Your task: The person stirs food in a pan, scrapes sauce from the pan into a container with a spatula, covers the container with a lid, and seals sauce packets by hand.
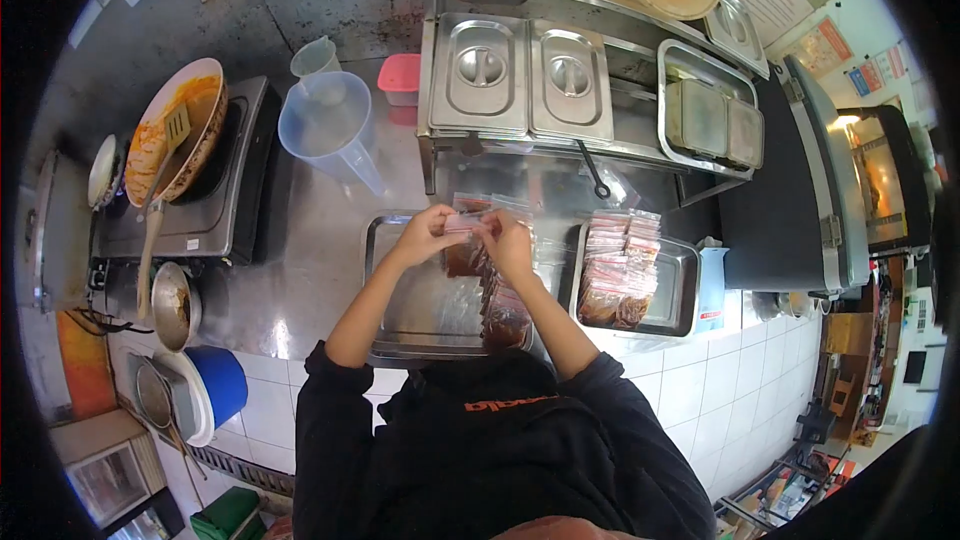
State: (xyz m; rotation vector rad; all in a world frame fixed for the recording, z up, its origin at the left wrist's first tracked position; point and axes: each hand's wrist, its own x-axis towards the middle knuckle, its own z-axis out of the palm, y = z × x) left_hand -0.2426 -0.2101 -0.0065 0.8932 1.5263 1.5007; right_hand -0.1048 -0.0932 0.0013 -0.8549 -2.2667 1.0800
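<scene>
Both hands meet at the top edge of a small clear zip bag [462, 258] with brown contents. My left hand [428, 237] pinches the bag's left side, and my right hand [505, 243] grips the right side of its top strip. The bag hangs over a metal tray [410, 315]. Rows of similar filled bags [505, 315] lie along the right part of that tray, partly hidden by my right hand and forearm. To the right, a second metal tray [682, 290] holds two rows of filled bags [618, 270].
Behind the trays stands a metal rack [430, 155] with lidded steel pans [480, 75]. A clear jug [325, 125] and pink container [400, 78] sit back left. Farther left, a sauce-stained pan [185, 130] with a spatula [155, 210] rests on a stove [225, 210].
</scene>
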